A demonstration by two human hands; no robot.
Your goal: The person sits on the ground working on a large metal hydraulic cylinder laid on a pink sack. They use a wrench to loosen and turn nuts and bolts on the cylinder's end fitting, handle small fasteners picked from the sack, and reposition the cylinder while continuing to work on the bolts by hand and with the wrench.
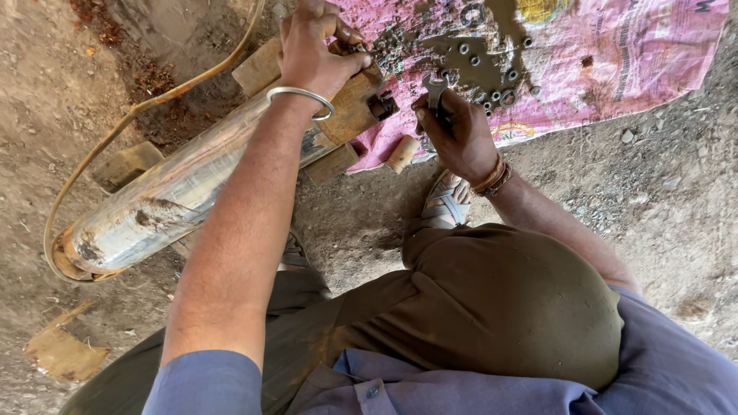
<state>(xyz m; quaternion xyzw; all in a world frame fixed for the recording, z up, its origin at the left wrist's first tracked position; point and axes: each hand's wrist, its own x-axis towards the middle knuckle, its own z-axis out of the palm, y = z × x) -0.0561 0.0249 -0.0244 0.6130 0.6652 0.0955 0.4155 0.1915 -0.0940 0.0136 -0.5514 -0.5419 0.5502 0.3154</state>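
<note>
A long metal cylinder point(177, 192) lay on wooden blocks point(127, 164) on the dirt ground point(653, 192), its rusty end cap by a pink sack point(615, 54) strewn with nuts point(492, 77). The left hand point(315, 50) clamped down on that end cap point(355, 104). The right hand point(457, 134), well apart, gripped a spanner point(434, 91).

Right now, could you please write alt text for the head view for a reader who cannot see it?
A crouching person's left hand grips the end of a long metal cylinder lying on dirt, while the right hand holds a spanner over a pink sack strewn with nuts and washers.
</note>
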